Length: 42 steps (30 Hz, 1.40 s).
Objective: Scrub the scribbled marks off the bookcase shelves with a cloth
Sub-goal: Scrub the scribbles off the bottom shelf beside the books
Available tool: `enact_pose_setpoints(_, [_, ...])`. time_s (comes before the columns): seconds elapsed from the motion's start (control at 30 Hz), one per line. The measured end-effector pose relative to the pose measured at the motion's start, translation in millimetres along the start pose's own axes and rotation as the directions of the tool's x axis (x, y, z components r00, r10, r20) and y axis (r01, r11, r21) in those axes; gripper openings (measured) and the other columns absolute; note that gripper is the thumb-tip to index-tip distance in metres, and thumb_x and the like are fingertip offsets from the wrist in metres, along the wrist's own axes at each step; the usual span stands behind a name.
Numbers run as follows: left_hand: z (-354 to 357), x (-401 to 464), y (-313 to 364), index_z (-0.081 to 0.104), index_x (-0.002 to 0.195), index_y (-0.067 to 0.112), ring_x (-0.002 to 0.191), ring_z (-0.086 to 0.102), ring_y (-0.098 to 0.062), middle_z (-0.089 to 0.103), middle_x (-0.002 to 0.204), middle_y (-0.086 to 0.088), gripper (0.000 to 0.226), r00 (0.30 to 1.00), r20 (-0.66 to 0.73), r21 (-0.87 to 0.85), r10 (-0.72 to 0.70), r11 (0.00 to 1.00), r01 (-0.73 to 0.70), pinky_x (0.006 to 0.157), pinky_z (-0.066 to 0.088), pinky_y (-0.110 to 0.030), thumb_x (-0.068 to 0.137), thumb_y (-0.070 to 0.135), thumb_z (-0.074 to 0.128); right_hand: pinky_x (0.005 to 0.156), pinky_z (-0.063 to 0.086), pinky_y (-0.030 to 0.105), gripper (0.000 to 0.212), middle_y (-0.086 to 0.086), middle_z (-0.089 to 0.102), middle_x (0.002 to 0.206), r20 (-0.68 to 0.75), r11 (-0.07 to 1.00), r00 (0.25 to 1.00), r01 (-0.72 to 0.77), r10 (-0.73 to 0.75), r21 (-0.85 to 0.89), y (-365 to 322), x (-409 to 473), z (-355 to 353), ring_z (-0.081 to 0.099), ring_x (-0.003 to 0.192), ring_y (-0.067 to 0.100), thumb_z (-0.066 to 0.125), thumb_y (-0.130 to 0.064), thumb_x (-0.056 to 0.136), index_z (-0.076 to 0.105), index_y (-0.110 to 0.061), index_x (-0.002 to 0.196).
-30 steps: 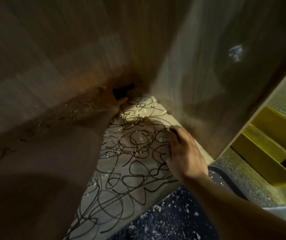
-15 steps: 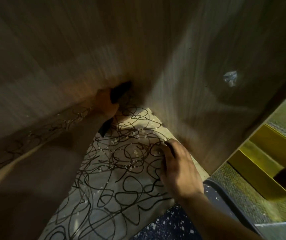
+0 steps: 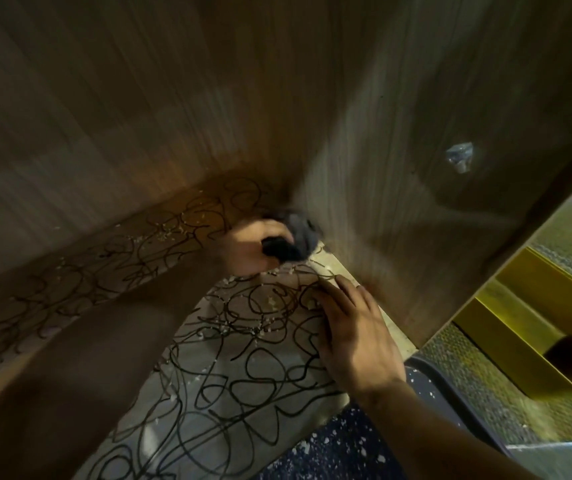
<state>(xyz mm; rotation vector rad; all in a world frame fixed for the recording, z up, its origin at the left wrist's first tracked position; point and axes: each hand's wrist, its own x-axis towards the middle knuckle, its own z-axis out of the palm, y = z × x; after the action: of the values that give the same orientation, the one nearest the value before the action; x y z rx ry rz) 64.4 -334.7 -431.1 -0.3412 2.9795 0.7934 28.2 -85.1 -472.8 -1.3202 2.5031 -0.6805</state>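
L hand: fingers curled round dark cloth, wad pushed into back corner of shelf.
R hand: flat, fingers straight, palm pressing shelf just right of L hand; bracing, holds nothing.
Marks: black scribbles cover shelf from under R hand out toward front edge; pale crumbs among them.
Technique (judgement): short firm strokes out of corner, refold cloth to a clean face, keep R hand planted.
Pose: L forearm reaches in deep; motion blur at cloth.
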Motion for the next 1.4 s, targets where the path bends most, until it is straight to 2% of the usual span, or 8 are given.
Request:
enact_pose_setpoints(0.1, [-1.7, -8.8, 0.9, 0.063, 0.109, 0.011, 0.098, 0.059, -0.001, 0.062, 0.106, 0.003, 0.036, 1.000, -0.027, -0.117, -0.011, 0.993, 0.008, 0.086, 0.042, -0.015, 0.075, -0.002, 0.063, 0.117, 0.011, 0.034, 0.056, -0.005, 0.033, 0.147, -0.014, 0.998, 0.998, 0.057, -0.058, -0.022, -0.5, -0.8, -2.1, 0.028, 0.139, 0.025, 0.043, -0.031, 0.086, 0.038, -0.028, 0.141])
enact_pose_setpoints(0.23, [-2.0, 10.1, 13.5, 0.055, 0.122, 0.012, 0.098, 0.056, -0.022, 0.059, 0.108, -0.010, 0.039, 0.949, -0.262, -0.084, -0.175, 0.984, 0.159, 0.076, 0.035, -0.021, 0.085, -0.001, 0.055, 0.100, 0.043, 0.041, 0.042, 0.006, 0.047, 0.120, -0.167, 0.999, 0.985, 0.039, -0.033, 0.034, -2.2, -4.7, -1.1, 0.044, 0.111, 0.022, 0.061, -0.018, 0.083, 0.050, -0.011, 0.123])
enact_pose_setpoints(0.4, [22.8, -2.0, 35.7, 0.053, 0.117, 0.026, 0.117, 0.044, -0.026, 0.058, 0.117, 0.001, 0.040, 0.978, -0.175, 0.143, -0.114, 0.980, 0.140, 0.094, 0.033, -0.039, 0.080, 0.013, 0.060, 0.119, 0.009, 0.029, 0.055, 0.009, 0.021, 0.157, -0.138, 0.993, 0.990, -0.009, 0.025, 0.121, -1.7, -2.6, 2.4, 0.011, 0.147, 0.018, 0.041, -0.022, 0.100, 0.022, -0.010, 0.150])
enact_pose_setpoints(0.57, [14.6, -9.9, 37.8, 0.053, 0.125, 0.030, 0.124, 0.037, -0.019, 0.054, 0.128, 0.007, 0.048, 0.997, 0.037, 0.209, 0.070, 0.975, -0.077, 0.100, 0.028, -0.039, 0.080, 0.024, 0.068, 0.117, 0.020, 0.033, 0.059, 0.012, 0.023, 0.155, -0.142, 0.994, 0.989, 0.054, -0.041, 0.091, -0.6, -4.6, 0.7, 0.017, 0.145, 0.024, 0.061, -0.011, 0.083, 0.038, -0.009, 0.136])
enact_pose_setpoints(0.8, [29.9, -8.2, 36.9, 0.055, 0.134, 0.021, 0.139, 0.033, -0.024, 0.049, 0.143, -0.001, 0.064, 0.998, 0.006, 0.159, 0.065, 0.985, -0.065, 0.112, 0.030, -0.046, 0.073, 0.038, 0.052, 0.112, 0.018, 0.020, 0.091, -0.006, -0.006, 0.159, -0.126, 0.995, 0.992, 0.030, -0.018, 0.091, -4.8, -4.0, -3.5, 0.014, 0.145, 0.016, 0.059, -0.004, 0.077, 0.008, -0.021, 0.151])
enact_pose_setpoints(1.03, [13.8, -32.4, 62.4, 0.052, 0.131, 0.036, 0.147, 0.013, -0.020, 0.044, 0.145, 0.015, 0.053, 0.933, 0.283, 0.252, 0.223, 0.921, -0.297, 0.117, 0.006, -0.056, 0.083, 0.016, 0.060, 0.118, 0.003, 0.023, 0.057, 0.002, 0.018, 0.158, -0.187, 0.985, 0.977, 0.130, -0.107, 0.113, -5.5, -1.1, -3.0, 0.004, 0.146, 0.008, 0.019, -0.039, 0.098, 0.022, -0.018, 0.151])
enact_pose_setpoints(1.2, [10.9, -77.6, 22.1, 0.046, 0.138, 0.032, 0.128, 0.045, -0.014, 0.051, 0.137, 0.002, 0.064, 0.977, -0.188, -0.143, -0.103, 0.987, 0.077, 0.109, 0.037, -0.037, 0.078, 0.031, 0.067, 0.117, 0.008, 0.029, 0.062, 0.006, 0.033, 0.152, -0.133, 0.988, 0.980, 0.152, -0.149, 0.016, -2.0, 1.6, -2.5, 0.016, 0.145, 0.017, 0.013, -0.045, 0.092, 0.037, -0.024, 0.145])
enact_pose_setpoints(1.4, [67.0, -167.1, 23.6, 0.053, 0.130, 0.018, 0.130, 0.040, -0.030, 0.049, 0.137, -0.009, 0.040, 0.603, -0.578, -0.144, -0.550, 0.796, 0.588, 0.110, 0.030, -0.049, 0.092, 0.030, 0.053, 0.116, 0.016, 0.031, 0.055, 0.005, 0.033, 0.150, -0.060, 0.995, 0.995, 0.088, -0.086, 0.040, -6.4, 0.0, -6.2, 0.022, 0.142, 0.019, 0.026, -0.049, 0.097, 0.046, -0.021, 0.139])
